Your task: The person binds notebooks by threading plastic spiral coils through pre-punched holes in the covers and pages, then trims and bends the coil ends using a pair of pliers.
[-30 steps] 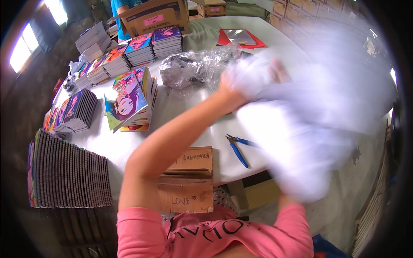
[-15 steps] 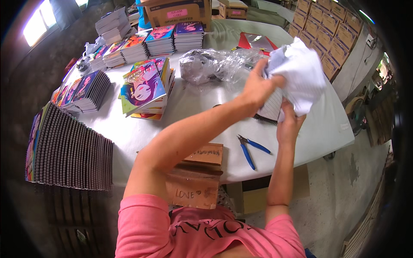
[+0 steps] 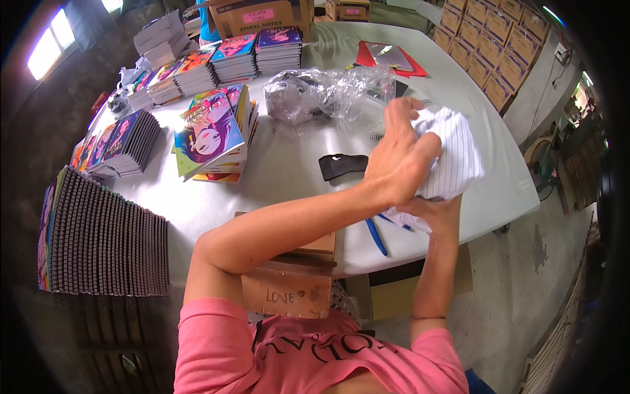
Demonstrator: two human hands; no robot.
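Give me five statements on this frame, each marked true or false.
1. The left hand and right hand both hold lined paper. True.
2. The blue-handled cutters lie farther from the person than the black strip. False: the cutters lie nearer.
3. The lower-left spiral notebooks show their coils. True.
4. The person's sleeves are green. False: the sleeves are pink.
5. Clear plastic wrap lies on the table. True.

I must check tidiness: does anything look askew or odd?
Yes: left of the crumpled clear plastic, a colourful rectangular notebook pile sits askew, edges uneven. The white lined paper in the left hand and right hand looks crumpled.
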